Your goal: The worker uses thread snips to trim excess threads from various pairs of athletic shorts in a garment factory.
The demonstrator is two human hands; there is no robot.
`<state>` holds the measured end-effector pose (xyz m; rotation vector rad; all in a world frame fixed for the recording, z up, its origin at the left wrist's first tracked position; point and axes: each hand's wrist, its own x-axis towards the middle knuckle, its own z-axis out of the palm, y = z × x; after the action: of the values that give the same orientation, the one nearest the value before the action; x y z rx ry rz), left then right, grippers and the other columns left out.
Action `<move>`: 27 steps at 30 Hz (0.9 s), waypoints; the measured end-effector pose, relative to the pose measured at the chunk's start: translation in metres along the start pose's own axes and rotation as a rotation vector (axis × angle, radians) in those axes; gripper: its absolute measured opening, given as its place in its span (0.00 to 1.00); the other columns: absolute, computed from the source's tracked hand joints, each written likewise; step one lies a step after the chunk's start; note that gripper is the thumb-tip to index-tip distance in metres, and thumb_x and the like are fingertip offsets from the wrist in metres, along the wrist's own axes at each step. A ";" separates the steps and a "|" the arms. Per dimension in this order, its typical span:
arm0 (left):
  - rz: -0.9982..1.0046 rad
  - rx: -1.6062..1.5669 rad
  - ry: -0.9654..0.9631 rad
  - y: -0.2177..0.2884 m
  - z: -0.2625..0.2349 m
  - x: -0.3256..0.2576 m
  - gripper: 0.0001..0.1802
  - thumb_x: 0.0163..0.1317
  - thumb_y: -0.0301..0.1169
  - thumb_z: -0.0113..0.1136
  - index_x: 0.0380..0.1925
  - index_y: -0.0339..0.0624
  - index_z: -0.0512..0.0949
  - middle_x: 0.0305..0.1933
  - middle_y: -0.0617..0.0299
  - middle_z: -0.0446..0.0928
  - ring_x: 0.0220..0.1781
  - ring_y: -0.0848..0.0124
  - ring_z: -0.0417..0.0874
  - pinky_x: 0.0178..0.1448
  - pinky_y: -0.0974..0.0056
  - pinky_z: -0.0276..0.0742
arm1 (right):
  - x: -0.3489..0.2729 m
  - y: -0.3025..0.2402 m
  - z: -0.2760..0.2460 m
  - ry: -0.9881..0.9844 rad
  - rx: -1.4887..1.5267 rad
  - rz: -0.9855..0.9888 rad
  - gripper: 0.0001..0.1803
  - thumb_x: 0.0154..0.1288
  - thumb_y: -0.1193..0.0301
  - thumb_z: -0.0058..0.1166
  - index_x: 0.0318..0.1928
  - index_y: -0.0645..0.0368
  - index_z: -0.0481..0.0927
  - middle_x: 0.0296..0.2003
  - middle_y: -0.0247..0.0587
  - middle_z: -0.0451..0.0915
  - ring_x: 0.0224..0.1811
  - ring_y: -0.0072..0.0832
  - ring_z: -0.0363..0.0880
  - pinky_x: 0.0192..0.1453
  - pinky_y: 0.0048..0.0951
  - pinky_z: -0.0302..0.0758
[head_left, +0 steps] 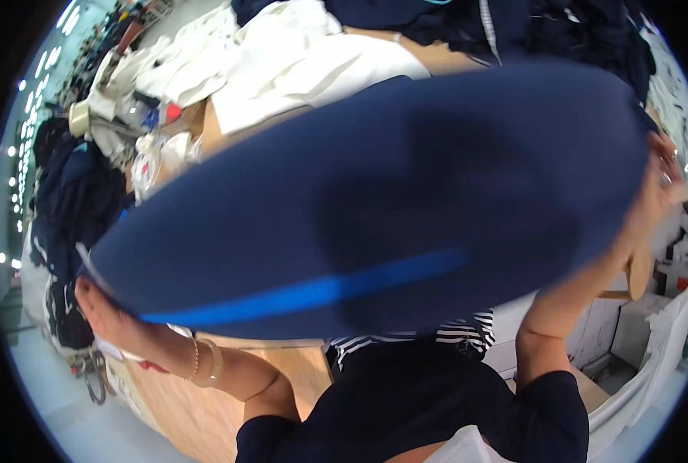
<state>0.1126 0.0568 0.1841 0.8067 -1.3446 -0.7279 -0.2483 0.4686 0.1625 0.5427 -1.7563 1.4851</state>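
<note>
A large navy fabric piece (259, 208) with a bright blue stripe (305, 297) along its near side stretches across the middle of the head view. It looks like part of a garment, though I cannot tell which. My left hand (109, 312), below a bracelet and a bangle, grips its left end. At the far right my right hand (659, 185) is closed on the other end, somewhat blurred. Between the two hands the cloth hangs spread out and raised, with a dark shadow over its right half. It hides much of the table behind it.
White cloth (282, 65) lies heaped at the back, with dark navy garments (568, 31) at the back right. More dark cloth (78, 201) is piled at the left. A wooden surface (205, 386) is at the lower left; boxes (633, 332) stand at the right.
</note>
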 end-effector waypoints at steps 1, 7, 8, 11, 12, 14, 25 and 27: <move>0.106 0.174 -0.131 -0.022 0.005 0.009 0.15 0.69 0.30 0.48 0.46 0.28 0.75 0.42 0.49 0.80 0.41 0.63 0.83 0.48 0.62 0.80 | -0.006 0.001 0.023 -0.072 -0.086 0.041 0.08 0.69 0.69 0.53 0.42 0.61 0.79 0.40 0.38 0.81 0.44 0.22 0.78 0.52 0.23 0.72; 0.133 0.661 -0.659 -0.167 0.094 -0.054 0.13 0.64 0.26 0.55 0.47 0.35 0.78 0.45 0.53 0.78 0.45 0.66 0.80 0.50 0.64 0.74 | -0.097 0.091 0.094 -0.290 0.335 0.710 0.05 0.62 0.75 0.59 0.33 0.60 0.76 0.31 0.30 0.77 0.36 0.17 0.73 0.46 0.19 0.69; 0.281 0.621 -0.617 -0.163 0.108 -0.085 0.14 0.62 0.25 0.56 0.48 0.36 0.78 0.45 0.53 0.77 0.45 0.66 0.80 0.50 0.64 0.75 | -0.111 0.097 0.098 -0.274 0.360 0.778 0.05 0.62 0.75 0.58 0.33 0.60 0.75 0.30 0.29 0.76 0.34 0.16 0.71 0.43 0.19 0.68; 0.020 0.169 -0.945 -0.072 0.158 -0.157 0.16 0.58 0.22 0.59 0.48 0.39 0.78 0.47 0.58 0.75 0.43 0.67 0.80 0.44 0.67 0.76 | -0.126 0.100 0.089 -0.328 0.302 0.851 0.05 0.63 0.75 0.58 0.32 0.60 0.75 0.29 0.28 0.75 0.32 0.15 0.69 0.41 0.18 0.66; 0.072 0.086 -1.062 -0.053 0.172 -0.175 0.17 0.57 0.21 0.60 0.48 0.40 0.78 0.47 0.59 0.75 0.42 0.67 0.80 0.42 0.68 0.77 | -0.128 0.099 0.089 -0.336 0.308 0.868 0.04 0.64 0.74 0.57 0.34 0.60 0.76 0.30 0.28 0.76 0.34 0.15 0.70 0.44 0.18 0.66; 0.139 -0.116 -1.200 -0.034 0.192 -0.204 0.18 0.55 0.20 0.62 0.48 0.41 0.78 0.47 0.60 0.75 0.38 0.69 0.79 0.38 0.70 0.76 | -0.130 0.093 0.094 -0.344 0.321 0.894 0.03 0.65 0.74 0.56 0.36 0.60 0.77 0.32 0.28 0.76 0.36 0.14 0.70 0.47 0.18 0.65; 0.046 -0.322 -1.161 -0.021 0.269 -0.268 0.13 0.56 0.21 0.63 0.42 0.33 0.78 0.44 0.56 0.74 0.35 0.69 0.79 0.36 0.70 0.76 | -0.125 0.066 0.084 -0.320 0.390 0.960 0.07 0.66 0.73 0.54 0.38 0.64 0.78 0.32 0.30 0.77 0.38 0.16 0.72 0.47 0.18 0.67; 0.062 -0.312 -1.187 -0.018 0.280 -0.266 0.12 0.56 0.22 0.63 0.41 0.32 0.79 0.44 0.56 0.74 0.33 0.69 0.79 0.35 0.70 0.76 | -0.127 0.064 0.080 -0.330 0.419 0.974 0.07 0.66 0.73 0.54 0.40 0.65 0.77 0.34 0.31 0.77 0.40 0.16 0.73 0.49 0.19 0.68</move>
<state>-0.1915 0.2465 0.0384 -0.0016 -2.1874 -1.4263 -0.2385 0.3883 0.0214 0.0981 -2.0984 2.5896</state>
